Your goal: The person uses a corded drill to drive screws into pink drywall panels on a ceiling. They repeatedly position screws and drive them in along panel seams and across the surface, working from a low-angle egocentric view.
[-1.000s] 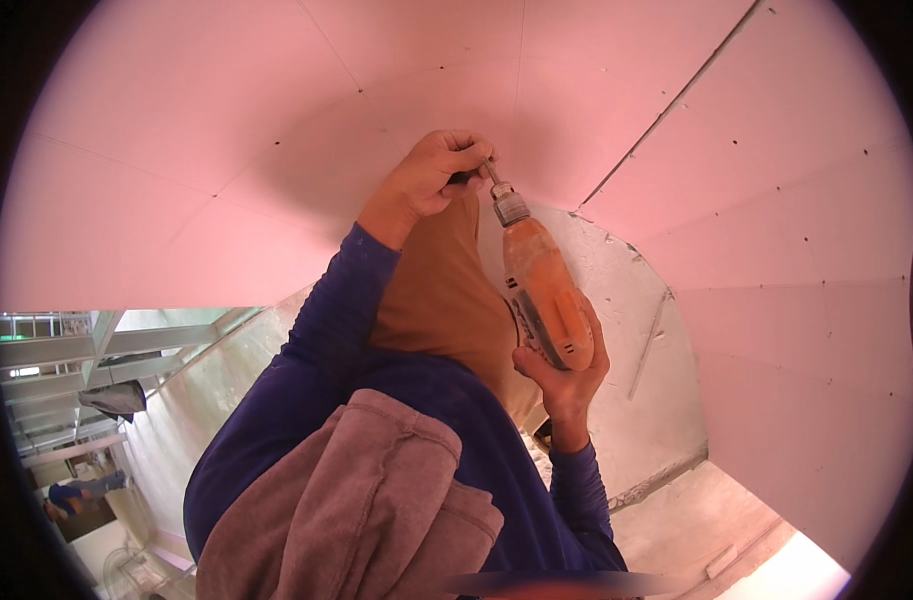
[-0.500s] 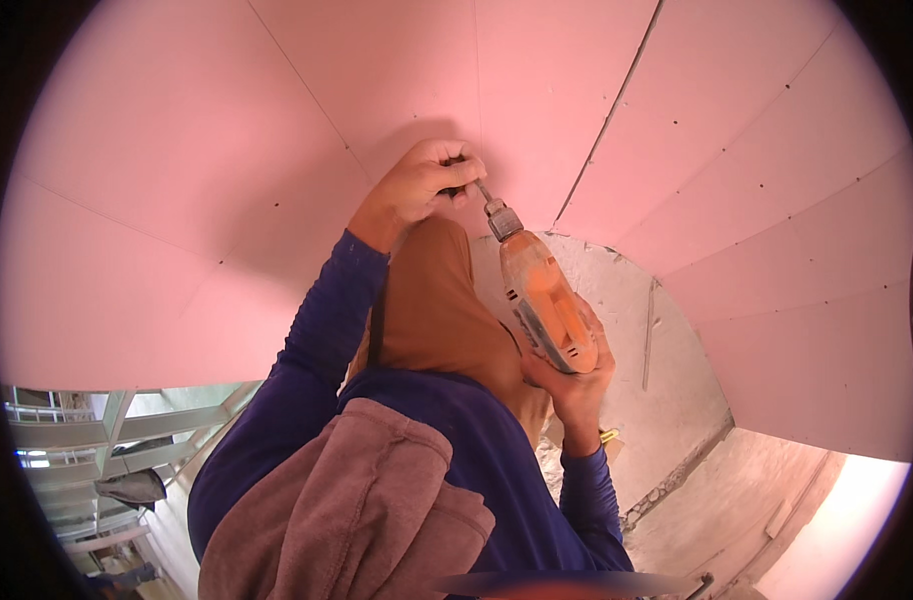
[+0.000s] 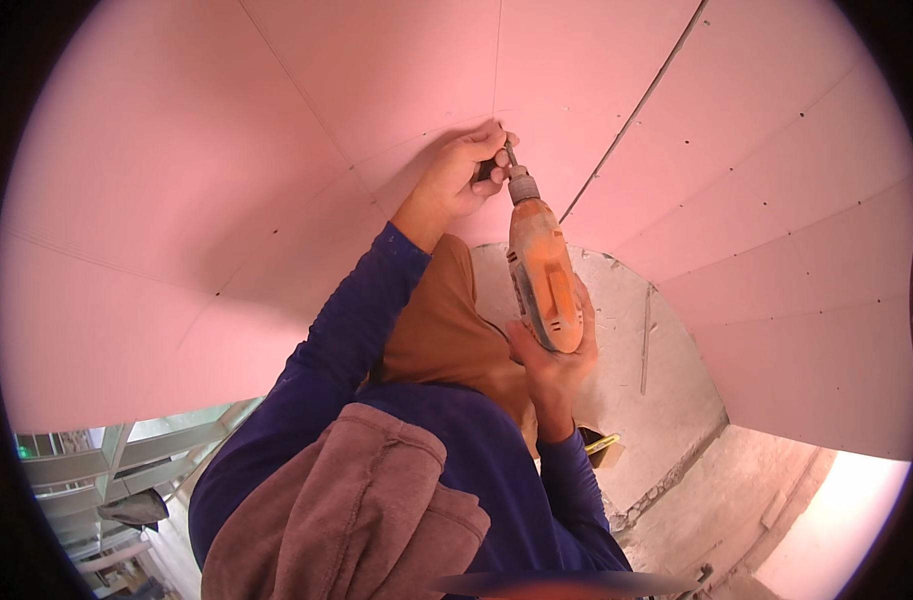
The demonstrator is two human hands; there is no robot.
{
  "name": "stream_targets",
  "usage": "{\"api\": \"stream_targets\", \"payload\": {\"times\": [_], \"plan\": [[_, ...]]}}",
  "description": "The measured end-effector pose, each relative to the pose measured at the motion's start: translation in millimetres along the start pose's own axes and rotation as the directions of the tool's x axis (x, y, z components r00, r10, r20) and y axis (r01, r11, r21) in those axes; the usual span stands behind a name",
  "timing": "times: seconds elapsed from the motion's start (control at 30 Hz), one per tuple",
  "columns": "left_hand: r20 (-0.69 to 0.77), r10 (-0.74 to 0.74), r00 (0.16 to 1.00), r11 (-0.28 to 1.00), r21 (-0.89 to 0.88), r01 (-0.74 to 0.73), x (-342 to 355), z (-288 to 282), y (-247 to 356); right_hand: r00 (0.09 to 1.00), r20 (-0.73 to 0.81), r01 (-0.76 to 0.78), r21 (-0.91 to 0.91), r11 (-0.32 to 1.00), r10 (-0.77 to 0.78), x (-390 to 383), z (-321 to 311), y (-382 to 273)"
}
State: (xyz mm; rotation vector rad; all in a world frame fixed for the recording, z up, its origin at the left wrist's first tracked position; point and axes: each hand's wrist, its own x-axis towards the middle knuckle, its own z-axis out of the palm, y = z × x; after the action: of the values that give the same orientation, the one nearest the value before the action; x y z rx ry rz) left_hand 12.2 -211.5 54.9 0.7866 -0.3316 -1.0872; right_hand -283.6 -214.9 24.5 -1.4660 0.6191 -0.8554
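My right hand (image 3: 555,370) grips an orange power drill (image 3: 545,285) by its rear end, the body pointing up and away from me. Its grey chuck (image 3: 523,186) carries a thin bit (image 3: 512,152), which reaches to the fingertips of my left hand (image 3: 462,170). That hand is closed in a pinch at the bit's tip, close to the pink board (image 3: 397,80). Small dark pieces (image 3: 488,171), perhaps screws, show between its curled fingers. What exactly sits at the tip is too small to make out.
Pencil lines and dark screw dots run over the pink boards, with a dark gap (image 3: 632,120) to the right. Below lies a rough concrete floor (image 3: 667,370). An open box with a yellow item (image 3: 602,444) is beside my right forearm. Metal framing (image 3: 107,460) stands at lower left.
Both hands have moved up and the left one also to the right. The drill has swung more upright, its bit tip staying by my left fingers.
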Motion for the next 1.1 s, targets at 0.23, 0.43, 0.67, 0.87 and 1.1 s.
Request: {"api": "stream_targets", "payload": {"times": [0.23,0.43,0.67,0.87,1.1], "plan": [[-0.057,0.074,0.996,0.993,-0.087,-0.078,3.5,7.6,-4.8,0.997,0.0,-0.076,-0.005,0.997,0.076,7.0,8.4,-7.9],[-0.125,0.101,0.987,0.994,-0.031,-0.105,1.8,9.4,-6.9,0.999,0.019,0.043,0.02,0.999,-0.043,13.7,7.2,-6.4],[-0.109,0.081,0.991,0.995,-0.05,-0.087,-0.8,11.3,-3.4,0.995,0.028,-0.102,0.071,0.992,0.101,11.7,7.1,-13.4],[-0.101,0.094,0.991,0.991,-0.081,-0.102,-1.3,-2.1,-13.4,0.993,0.052,-0.109,0.031,0.994,0.107,15.2,10.5,-23.8],[-0.237,-0.031,0.971,0.991,-0.134,-0.001,-8.7,-44.1,-39.2,1.0,0.025,0.022,-0.165,0.986,-0.018,11.1,17.8,-21.9]]}}
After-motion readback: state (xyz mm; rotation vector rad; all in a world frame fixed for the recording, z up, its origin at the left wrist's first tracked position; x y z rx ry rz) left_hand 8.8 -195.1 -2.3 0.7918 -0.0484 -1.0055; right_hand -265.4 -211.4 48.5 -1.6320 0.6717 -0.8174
